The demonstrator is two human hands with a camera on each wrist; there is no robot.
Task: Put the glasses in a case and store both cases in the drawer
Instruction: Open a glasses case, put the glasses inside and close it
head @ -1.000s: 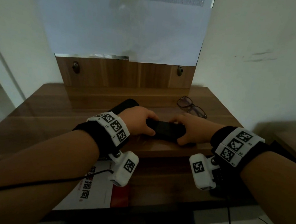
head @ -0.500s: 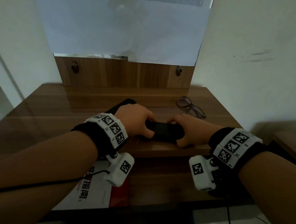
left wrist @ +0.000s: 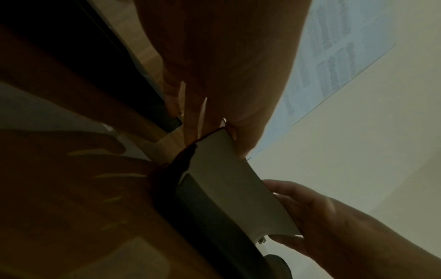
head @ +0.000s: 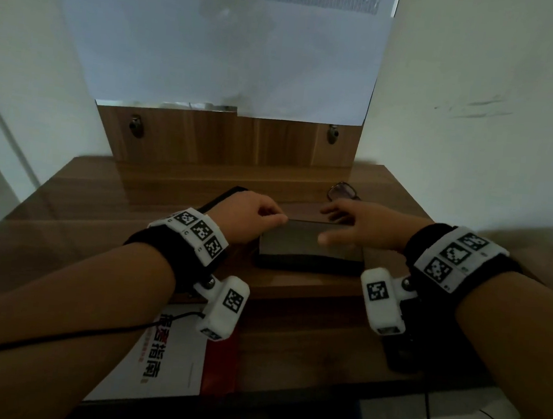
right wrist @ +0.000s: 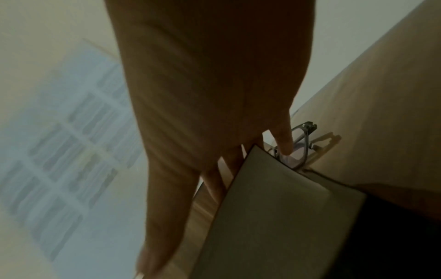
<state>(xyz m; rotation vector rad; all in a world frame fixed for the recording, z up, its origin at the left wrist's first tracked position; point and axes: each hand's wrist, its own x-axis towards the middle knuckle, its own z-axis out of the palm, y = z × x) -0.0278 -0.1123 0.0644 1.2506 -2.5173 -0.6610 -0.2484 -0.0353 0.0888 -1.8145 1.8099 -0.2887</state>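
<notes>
Left hand [head: 250, 218] pinches the open case [head: 310, 246] lid back at the desk's front edge; right hand [head: 361, 222], fingers spread and empty, heads for the glasses [head: 342, 192].

Open case [head: 312, 246] between both hands

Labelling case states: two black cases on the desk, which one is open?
The near case, between both hands: the left hand holds its lid up, showing the pale lining. The far case, behind the left wrist, lies shut.
</notes>
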